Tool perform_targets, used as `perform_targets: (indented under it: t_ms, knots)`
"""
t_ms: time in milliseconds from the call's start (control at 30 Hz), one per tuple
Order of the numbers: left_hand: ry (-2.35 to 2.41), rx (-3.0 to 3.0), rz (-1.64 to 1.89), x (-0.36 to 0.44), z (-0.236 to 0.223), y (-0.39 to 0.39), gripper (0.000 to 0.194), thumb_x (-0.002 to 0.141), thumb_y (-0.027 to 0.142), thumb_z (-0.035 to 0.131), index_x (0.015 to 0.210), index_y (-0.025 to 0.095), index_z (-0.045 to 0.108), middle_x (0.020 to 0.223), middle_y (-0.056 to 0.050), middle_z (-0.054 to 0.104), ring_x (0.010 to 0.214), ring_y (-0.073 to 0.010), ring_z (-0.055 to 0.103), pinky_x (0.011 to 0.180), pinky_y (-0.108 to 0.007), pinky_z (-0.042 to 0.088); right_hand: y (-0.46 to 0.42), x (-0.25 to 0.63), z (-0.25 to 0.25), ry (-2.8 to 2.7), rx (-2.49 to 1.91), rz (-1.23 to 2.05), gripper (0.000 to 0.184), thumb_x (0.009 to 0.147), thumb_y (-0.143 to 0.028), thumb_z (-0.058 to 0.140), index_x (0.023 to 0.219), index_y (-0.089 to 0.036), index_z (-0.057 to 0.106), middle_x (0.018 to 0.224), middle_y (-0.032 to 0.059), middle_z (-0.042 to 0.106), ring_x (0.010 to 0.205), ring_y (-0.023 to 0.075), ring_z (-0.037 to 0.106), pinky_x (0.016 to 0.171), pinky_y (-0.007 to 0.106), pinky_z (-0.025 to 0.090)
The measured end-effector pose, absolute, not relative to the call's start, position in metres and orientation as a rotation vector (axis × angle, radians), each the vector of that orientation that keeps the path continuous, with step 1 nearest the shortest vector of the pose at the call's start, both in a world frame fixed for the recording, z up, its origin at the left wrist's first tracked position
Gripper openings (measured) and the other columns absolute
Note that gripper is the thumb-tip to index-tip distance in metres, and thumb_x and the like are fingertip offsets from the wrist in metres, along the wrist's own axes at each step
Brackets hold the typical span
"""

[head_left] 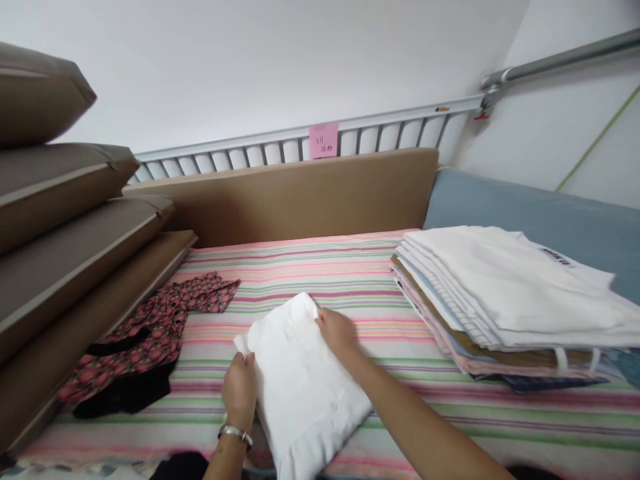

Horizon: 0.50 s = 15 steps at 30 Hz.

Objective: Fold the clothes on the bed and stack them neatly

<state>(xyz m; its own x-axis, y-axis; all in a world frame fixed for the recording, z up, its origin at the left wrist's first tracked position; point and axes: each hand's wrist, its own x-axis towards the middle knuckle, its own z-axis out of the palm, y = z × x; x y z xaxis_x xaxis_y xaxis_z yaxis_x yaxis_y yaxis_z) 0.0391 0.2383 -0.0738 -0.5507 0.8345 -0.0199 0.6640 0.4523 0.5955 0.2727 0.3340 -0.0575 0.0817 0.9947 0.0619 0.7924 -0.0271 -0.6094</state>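
Note:
A folded white garment (307, 387) lies in front of me on a striped sheet (280, 267), its lower end reaching the near edge. My left hand (240, 390) pinches its left side near the far corner. On the opposite side, the fingers of my right hand (336, 331) are closed on the garment's far right edge. Which kind of garment it is, I cannot tell. To the right rises a stack of folded clothes (500, 287), with white pieces on top and brown, pink and blue ones beneath.
At the left, a red-and-black patterned garment (165, 320) lies loosely beside stacked brown cushions (85, 267). A brown padded board (310, 200) leans against the white radiator (225, 160), which bears a pink note (323, 140). Behind the clothes stack is a blue-grey panel (500, 200). A pipe (565, 63) runs along the right wall.

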Motion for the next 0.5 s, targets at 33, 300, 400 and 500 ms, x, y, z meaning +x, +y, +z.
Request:
perform_targets:
  t_ms: [33,300,400,500]
  knots:
    - [2.401,1.287,0.754,0.038,-0.074,0.238,0.026,0.083,0.043,0.038,0.071,0.022,0.048,0.072,-0.012,0.064,0.072,-0.0273,0.061,0.061,-0.033,0.038,0.334,0.272,-0.059,-1.76,-1.876,0.536,0.01,0.079,-0.027,0.059,0.072,-0.02,0.06,0.074,0.0041,0.064,0.075,0.018,0.056,0.065,0.028,0.03]
    - [2.128,1.028,0.904,0.007,-0.061,0.264,0.033,0.067,0.036,0.065,0.088,0.013,0.055,0.093,-0.015,0.068,0.082,-0.0257,0.064,0.069,-0.034,0.048,0.378,0.285,-0.06,-1.616,-1.892,0.775,0.035,0.064,-0.041,0.07,0.089,-0.017,0.064,0.088,0.0066,0.067,0.086,0.022,0.06,0.067,0.027,0.04]
    - [1.995,0.937,0.825,0.004,-0.056,0.282,0.021,0.061,0.026,0.068,0.074,0.013,0.057,0.073,-0.011,0.069,0.067,-0.024,0.064,0.056,-0.032,0.048,0.397,0.278,-0.057,-1.589,-1.871,0.961,0.027,0.046,-0.033,0.08,0.061,-0.019,0.063,0.06,0.0012,0.064,0.071,0.0233,0.062,0.062,0.028,0.042]
    - [1.877,0.864,0.797,0.006,-0.049,0.29,0.018,0.054,0.016,0.07,0.067,0.013,0.058,0.062,-0.008,0.066,0.059,-0.0225,0.063,0.053,-0.032,0.049,0.402,0.271,-0.048,-1.524,-1.747,1.068,0.026,0.036,-0.016,0.081,0.047,-0.02,0.058,0.048,-0.0021,0.058,0.064,0.0226,0.062,0.06,0.029,0.044]
